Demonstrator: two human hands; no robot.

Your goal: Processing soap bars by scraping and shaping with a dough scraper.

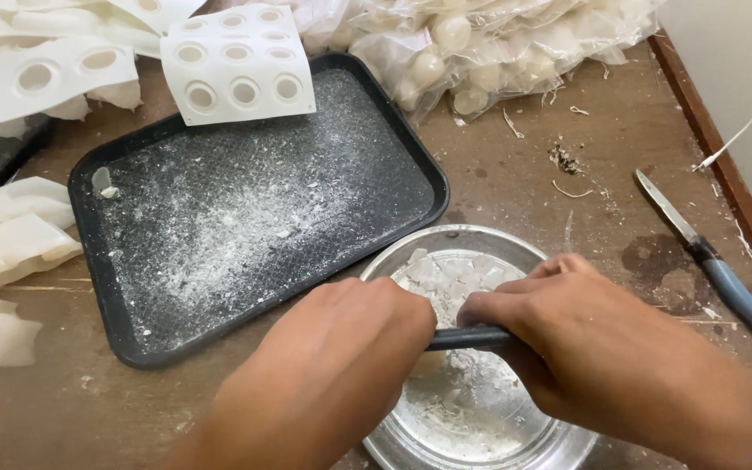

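Dark tool [470, 338] gripped between both hands

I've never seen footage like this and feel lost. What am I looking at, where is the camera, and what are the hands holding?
This is one picture from a camera on a person's head, looking down at a brown table. There is no machine. The left hand and right hand together grip a dark rod over a metal bowl of white chips. Beside it lies a dusty black tray, with a white mould on its far edge, bags of white balls behind, and a knife to the right.
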